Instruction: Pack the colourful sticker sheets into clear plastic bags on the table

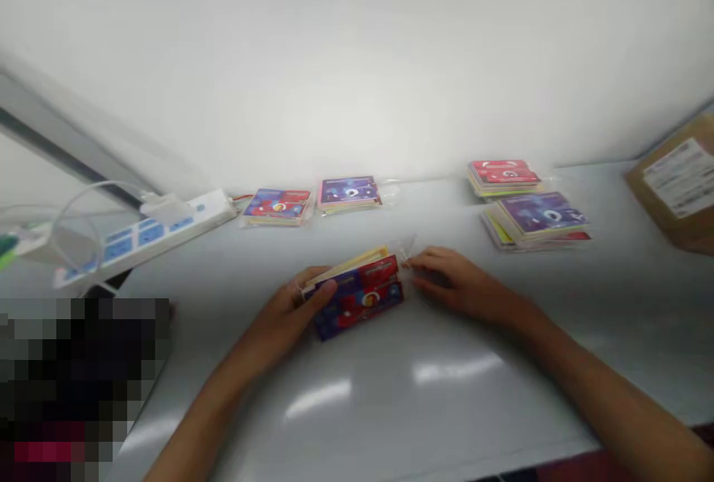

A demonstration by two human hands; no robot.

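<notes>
My left hand (293, 307) grips the left end of a stack of colourful cards (357, 292), blue and red on top, tilted up off the white table (446, 378). The thumb lies across the top card. My right hand (451, 281) is at the stack's right end, fingers closed on a clear plastic wrapper (406, 250) that sticks out there. The picture is blurred, so the wrapper's edges are hard to follow.
Two bagged card packs (277, 205) (349, 193) lie at the back by the wall. Two loose card piles (503, 175) (538, 218) sit at the right. A white power strip (150, 233) with cables is at the left, a cardboard box (677, 181) at the far right.
</notes>
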